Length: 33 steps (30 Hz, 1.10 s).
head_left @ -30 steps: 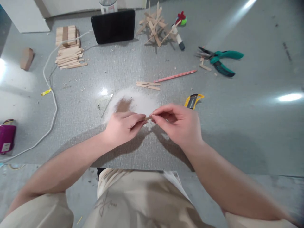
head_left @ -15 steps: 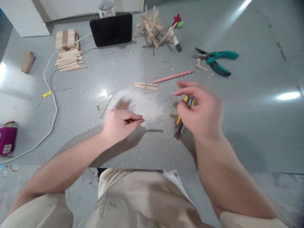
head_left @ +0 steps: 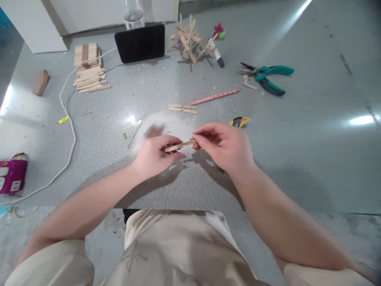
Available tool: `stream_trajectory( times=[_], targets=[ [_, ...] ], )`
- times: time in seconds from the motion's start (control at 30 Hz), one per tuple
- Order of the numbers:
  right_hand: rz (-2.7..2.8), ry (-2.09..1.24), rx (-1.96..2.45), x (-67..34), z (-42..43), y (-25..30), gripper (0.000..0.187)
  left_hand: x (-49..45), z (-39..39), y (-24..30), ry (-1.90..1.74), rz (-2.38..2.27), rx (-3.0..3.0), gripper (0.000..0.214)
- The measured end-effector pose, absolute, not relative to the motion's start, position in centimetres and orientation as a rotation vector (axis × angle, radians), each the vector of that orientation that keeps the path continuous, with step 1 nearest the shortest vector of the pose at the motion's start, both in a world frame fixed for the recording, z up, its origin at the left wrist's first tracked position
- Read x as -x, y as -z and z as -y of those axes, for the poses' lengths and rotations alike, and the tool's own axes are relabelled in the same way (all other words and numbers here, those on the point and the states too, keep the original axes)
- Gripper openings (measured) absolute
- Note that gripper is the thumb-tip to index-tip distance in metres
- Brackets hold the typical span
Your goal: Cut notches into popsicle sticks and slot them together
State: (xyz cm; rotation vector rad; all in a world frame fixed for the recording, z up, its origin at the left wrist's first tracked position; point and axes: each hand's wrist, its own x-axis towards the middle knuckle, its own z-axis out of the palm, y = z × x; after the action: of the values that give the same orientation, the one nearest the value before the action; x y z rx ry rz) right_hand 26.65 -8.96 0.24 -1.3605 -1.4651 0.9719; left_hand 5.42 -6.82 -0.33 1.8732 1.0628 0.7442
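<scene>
- No brand or wording can be read with certainty: the clear bottle [head_left: 133, 18] has a printed label too small to make out, and the purple box [head_left: 18, 171] carries white patches with dark marks that stay illegible.
- Dark script crosses the front of the beige shirt [head_left: 172, 242]; its letters cannot be told.
- The clear set square [head_left: 130, 132] bears tiny dark print near its left side, unreadable.
- Two loose sticks [head_left: 182, 110] each show a small dark mark near mid-length; the pink pencil [head_left: 214, 97] lies just beside their right ends.
- The held wooden stick [head_left: 174, 148] is between the two hands, above the surface [head_left: 297, 159] and close to the white powder [head_left: 175, 123].
- Its long axis runs left to right, slanting so the right end sits farther from the person; the rounded end points left and slightly toward the body.
- The right hand [head_left: 229, 147] has its grip closed on the stick's right end, thumb against fingers.
- The left hand [head_left: 151, 157] has its grip parted around the other end, thumb away from fingers; contact cannot be told.
</scene>
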Motion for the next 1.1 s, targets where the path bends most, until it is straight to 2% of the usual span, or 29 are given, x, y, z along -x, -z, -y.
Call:
stream_trajectory(
  times=[0.13,0.33,0.8,1.1],
  targets=[
    [1.472,-0.949,1.368,-26.9,9.0,-0.1,0.004,-5.2,7.1,0.2,-0.884,-1.073,-2.067,0.019],
    [1.509,-0.96,1.363,-26.7,9.4,-0.6,0.003,-5.1,7.2,0.7,-1.074,-1.029,-2.349,0.007],
    [1.52,-1.024,1.341,-26.8,9.7,-0.5,0.003,-4.8,6.9,0.6,-1.222,-0.929,-2.407,0.003],
    [1.853,-0.716,1.323,-26.7,9.2,0.4,0.009,-4.6,5.4,0.9,-0.665,-1.195,-1.837,0.005]
  ],
)
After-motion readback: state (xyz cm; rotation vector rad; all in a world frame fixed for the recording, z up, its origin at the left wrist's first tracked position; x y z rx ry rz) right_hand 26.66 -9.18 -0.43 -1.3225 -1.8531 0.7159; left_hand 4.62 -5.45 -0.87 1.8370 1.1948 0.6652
